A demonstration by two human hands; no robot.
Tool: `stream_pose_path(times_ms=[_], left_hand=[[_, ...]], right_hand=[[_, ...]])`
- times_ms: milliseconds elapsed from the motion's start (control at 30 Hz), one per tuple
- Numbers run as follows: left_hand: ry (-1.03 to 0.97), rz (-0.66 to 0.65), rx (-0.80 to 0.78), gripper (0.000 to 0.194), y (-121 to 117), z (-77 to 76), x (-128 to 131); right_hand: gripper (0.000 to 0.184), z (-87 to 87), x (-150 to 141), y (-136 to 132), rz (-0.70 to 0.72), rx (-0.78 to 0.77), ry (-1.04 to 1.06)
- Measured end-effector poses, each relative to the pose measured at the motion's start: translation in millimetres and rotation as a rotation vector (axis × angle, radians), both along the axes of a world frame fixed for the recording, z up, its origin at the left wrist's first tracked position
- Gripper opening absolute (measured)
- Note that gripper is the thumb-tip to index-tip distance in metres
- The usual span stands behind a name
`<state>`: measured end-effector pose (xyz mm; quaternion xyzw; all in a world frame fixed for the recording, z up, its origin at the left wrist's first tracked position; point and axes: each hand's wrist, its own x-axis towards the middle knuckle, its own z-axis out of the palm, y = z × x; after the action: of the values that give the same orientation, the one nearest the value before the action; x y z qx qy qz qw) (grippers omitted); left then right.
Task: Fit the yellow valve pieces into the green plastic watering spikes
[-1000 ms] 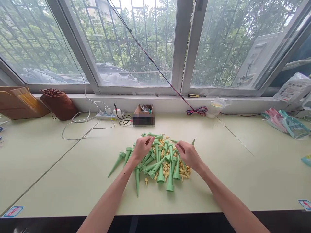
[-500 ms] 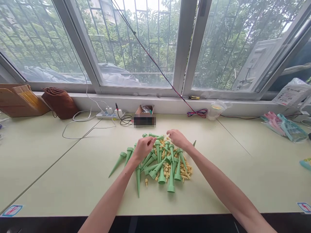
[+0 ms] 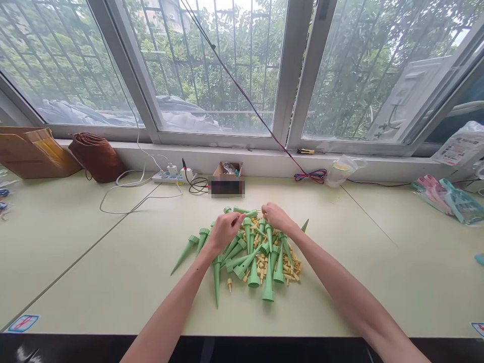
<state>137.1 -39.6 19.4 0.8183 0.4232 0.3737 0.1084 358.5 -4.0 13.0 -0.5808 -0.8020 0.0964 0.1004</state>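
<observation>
My left hand (image 3: 226, 231) is closed over the left side of the heap, its fingertips pinching the end of a green plastic spike (image 3: 250, 214). My right hand (image 3: 279, 218) hovers at the far side, thumb and fingers together; whatever is between them is too small to make out. Between and below both hands lies a heap of green tapered spikes (image 3: 267, 282) with ribbed caps, mixed with small yellow nozzles (image 3: 293, 269). One loose yellow nozzle (image 3: 229, 285) rests near the front of the heap. My left forearm partly covers spikes on that side.
Along the window sill are a cardboard box (image 3: 34, 154), a brown bag (image 3: 97, 157), a power strip (image 3: 166, 177) with cables, a small open box (image 3: 229, 170), a coiled wire (image 3: 310, 175) and a plastic bag (image 3: 340, 170). Packaged pink and teal items (image 3: 449, 199) lie at right.
My right hand has moved from the right of the heap to its far side, and its fingers have come together. My left hand keeps its place and grip. The view has shifted slightly.
</observation>
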Motion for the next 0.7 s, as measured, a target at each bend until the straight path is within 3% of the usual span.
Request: stream_pose_path(times_ms=[200,400,500,700], left_hand=[[0.013,-0.001,0.001,0.04,-2.0,0.5,1.2],[0.012,0.008,-0.007,0.029,0.1,-0.5,-2.0],[0.026,0.007,-0.014,0.028,-0.6,-0.3,-3.1],[0.056,0.003,-0.066,0.027,-9.8,2.6,4.7]], right_hand=[[0.017,17.1,-3.2,-13.2,0.002,0.071,0.067],[0.029,53.1,1.0,-34.7,0.062,0.156,0.201],[0.027,68.1,6.6,-41.7,0.122,0.205,0.388],[0.016,68.1,14.2,-44.5,0.17,0.184,0.536]])
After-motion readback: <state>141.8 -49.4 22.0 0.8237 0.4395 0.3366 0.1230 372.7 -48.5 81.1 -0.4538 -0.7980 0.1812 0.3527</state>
